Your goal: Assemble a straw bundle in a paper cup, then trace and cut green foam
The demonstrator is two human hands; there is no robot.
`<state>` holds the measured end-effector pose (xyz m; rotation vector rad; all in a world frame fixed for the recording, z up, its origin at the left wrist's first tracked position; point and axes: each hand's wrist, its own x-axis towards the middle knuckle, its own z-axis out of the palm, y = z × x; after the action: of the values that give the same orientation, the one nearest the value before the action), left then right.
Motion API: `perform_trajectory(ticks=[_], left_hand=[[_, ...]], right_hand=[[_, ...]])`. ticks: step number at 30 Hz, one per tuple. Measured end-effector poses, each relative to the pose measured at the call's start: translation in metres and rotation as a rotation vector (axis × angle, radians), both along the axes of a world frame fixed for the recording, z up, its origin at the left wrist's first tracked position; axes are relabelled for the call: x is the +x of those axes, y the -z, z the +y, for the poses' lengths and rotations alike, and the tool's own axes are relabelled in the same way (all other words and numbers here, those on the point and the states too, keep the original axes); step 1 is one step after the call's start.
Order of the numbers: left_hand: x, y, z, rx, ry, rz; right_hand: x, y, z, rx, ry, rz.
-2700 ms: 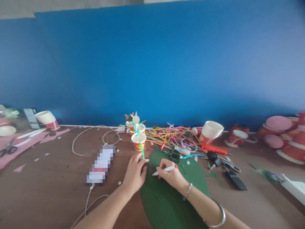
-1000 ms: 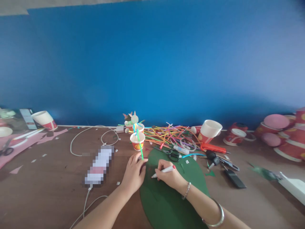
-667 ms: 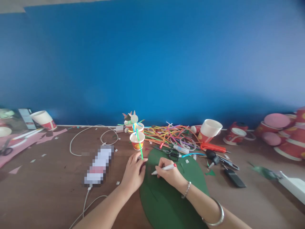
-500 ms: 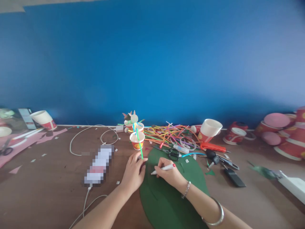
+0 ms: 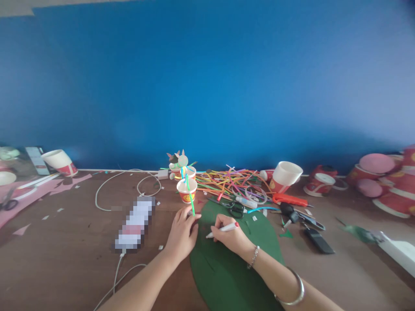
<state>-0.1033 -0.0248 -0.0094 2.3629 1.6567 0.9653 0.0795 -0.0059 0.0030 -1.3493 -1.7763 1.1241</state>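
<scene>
The white marker [image 5: 228,227] is in the right hand [image 5: 236,239], whose fingers are closed around it like for writing. Its end is red, and I cannot read any brand on it. The tip points to the left, just over or on the dark green sheet [image 5: 233,276]; which of the 2, I cannot tell. This sheet is rounded, lies flat on the desk [image 5: 81,268] and carries a few thin darker lines.

The left hand [image 5: 182,230] rests beside the left edge of the sheet, its fingers bent and narrow. Its fingertips are at the lower end of a green strip [image 5: 191,203]; whether they grip it, I cannot tell. The strip comes out of a paper cup [image 5: 182,196], white inside and red outside, with a yellow emblem too small to read.

Black-handled scissors [image 5: 237,211] lie at the far edge of the sheet, and near them a small tube [image 5: 246,202] with an unreadable label. Behind is a pile of colourful strips [image 5: 223,182]. On the left lies 1 phone [image 5: 134,226], its screen blurred, with a cable plugged in.
</scene>
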Motion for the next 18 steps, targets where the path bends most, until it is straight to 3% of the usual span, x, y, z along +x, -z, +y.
perform_trajectory(ticks=[18], left_hand=[[-0.0007,0.0007,0.001,0.006,0.003,-0.018]], right_hand=[[0.0002,-0.0014,0.0005,0.022,0.032,0.004]])
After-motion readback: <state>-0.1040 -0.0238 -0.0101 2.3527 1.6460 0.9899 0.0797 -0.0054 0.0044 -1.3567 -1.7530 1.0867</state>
